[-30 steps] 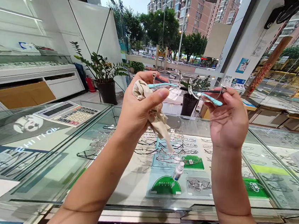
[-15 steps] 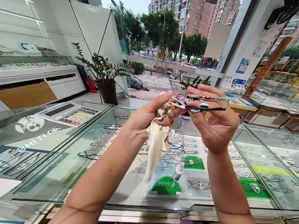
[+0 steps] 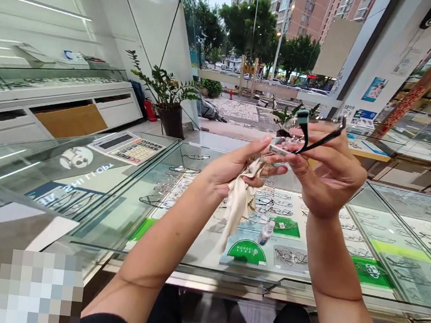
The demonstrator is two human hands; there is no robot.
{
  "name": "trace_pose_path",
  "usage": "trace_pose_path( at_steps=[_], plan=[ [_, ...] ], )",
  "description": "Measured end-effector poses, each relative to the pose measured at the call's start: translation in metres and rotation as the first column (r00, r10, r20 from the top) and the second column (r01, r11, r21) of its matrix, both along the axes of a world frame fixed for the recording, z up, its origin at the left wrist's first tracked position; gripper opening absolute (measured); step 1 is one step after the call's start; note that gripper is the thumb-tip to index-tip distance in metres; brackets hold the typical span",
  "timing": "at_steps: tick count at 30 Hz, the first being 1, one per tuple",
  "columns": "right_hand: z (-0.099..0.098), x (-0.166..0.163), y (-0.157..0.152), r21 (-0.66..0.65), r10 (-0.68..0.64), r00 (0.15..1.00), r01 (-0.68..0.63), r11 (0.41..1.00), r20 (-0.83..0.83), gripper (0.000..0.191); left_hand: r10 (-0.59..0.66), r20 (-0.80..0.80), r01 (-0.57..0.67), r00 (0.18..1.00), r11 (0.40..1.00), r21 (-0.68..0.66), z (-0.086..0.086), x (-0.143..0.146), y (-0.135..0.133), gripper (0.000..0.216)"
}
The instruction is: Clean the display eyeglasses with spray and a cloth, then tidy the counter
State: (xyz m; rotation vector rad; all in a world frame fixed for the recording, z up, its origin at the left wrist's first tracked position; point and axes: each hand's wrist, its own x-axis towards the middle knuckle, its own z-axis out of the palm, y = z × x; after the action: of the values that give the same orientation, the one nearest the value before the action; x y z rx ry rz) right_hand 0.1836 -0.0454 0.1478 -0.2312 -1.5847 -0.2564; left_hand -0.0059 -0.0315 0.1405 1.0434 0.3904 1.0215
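Observation:
My right hand (image 3: 325,175) is closed round a pair of glasses (image 3: 311,133) with clear round lenses, dark temples and light blue tips, held above the glass counter (image 3: 179,214). My left hand (image 3: 234,166) pinches a beige cleaning cloth (image 3: 240,202) that hangs down from its fingers, and its fingertips meet the glasses at their left end. A small white spray bottle (image 3: 265,232) stands on the counter just below both hands.
Under the counter glass lie several spectacle frames on green and white display pads (image 3: 247,251). A calculator (image 3: 126,147) rests on the counter at the left. A potted plant (image 3: 168,100) stands by the window behind. Shelving runs along the left wall.
The glasses have come down from eye level and tilted flat, one temple now swung up. The cloth has slipped from a bunch in my left palm to hanging from the fingertips. The camera shifted left.

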Motion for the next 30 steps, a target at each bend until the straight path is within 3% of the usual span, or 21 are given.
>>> trace_pose_path(
  at_steps=[2,5,8,12,15,19,24,26,30],
  plan=[
    [0.0,0.001,-0.003,-0.074,-0.017,1.0,0.019,0.997,0.018,0.014,0.097,-0.091,-0.096,0.991,0.995,0.023,-0.017,-0.011,-0.009,0.057],
    [-0.001,0.0,-0.01,-0.195,-0.051,0.995,0.066,0.979,0.083,0.007,0.267,-0.263,-0.246,0.927,0.963,0.109,-0.059,-0.038,-0.029,0.06],
    [-0.002,-0.009,-0.015,-0.278,-0.012,0.984,0.062,0.959,0.177,0.004,0.308,-0.464,-0.258,0.831,0.951,0.169,-0.11,-0.067,-0.051,0.056],
    [0.0,-0.039,0.0,-0.432,0.077,0.929,0.095,0.897,0.363,0.009,0.332,-0.607,-0.334,0.722,0.936,0.115,-0.169,-0.098,-0.072,0.056],
    [0.003,-0.075,0.035,-0.492,0.114,0.827,0.211,0.844,0.55,0.008,0.365,-0.563,-0.388,0.741,0.918,0.084,-0.196,-0.11,-0.076,0.055],
    [-0.002,-0.136,0.091,-0.444,0.105,0.61,0.437,0.782,0.786,0.007,0.358,-0.501,-0.352,0.788,0.929,0.109,-0.21,-0.113,-0.072,0.05],
    [-0.035,-0.209,0.136,-0.295,0.091,0.31,0.716,0.632,0.946,0.016,0.345,-0.436,-0.346,0.831,0.935,0.08,-0.209,-0.111,-0.071,0.046],
    [-0.052,-0.23,0.147,-0.255,0.084,0.257,0.76,0.598,0.963,0.023,0.34,-0.398,-0.346,0.852,0.936,0.059,-0.208,-0.111,-0.072,0.045],
    [-0.087,-0.258,0.169,-0.209,0.061,0.215,0.781,0.589,0.975,0.031,0.315,-0.324,-0.331,0.892,0.944,0.006,-0.207,-0.112,-0.071,0.044]
  ],
)
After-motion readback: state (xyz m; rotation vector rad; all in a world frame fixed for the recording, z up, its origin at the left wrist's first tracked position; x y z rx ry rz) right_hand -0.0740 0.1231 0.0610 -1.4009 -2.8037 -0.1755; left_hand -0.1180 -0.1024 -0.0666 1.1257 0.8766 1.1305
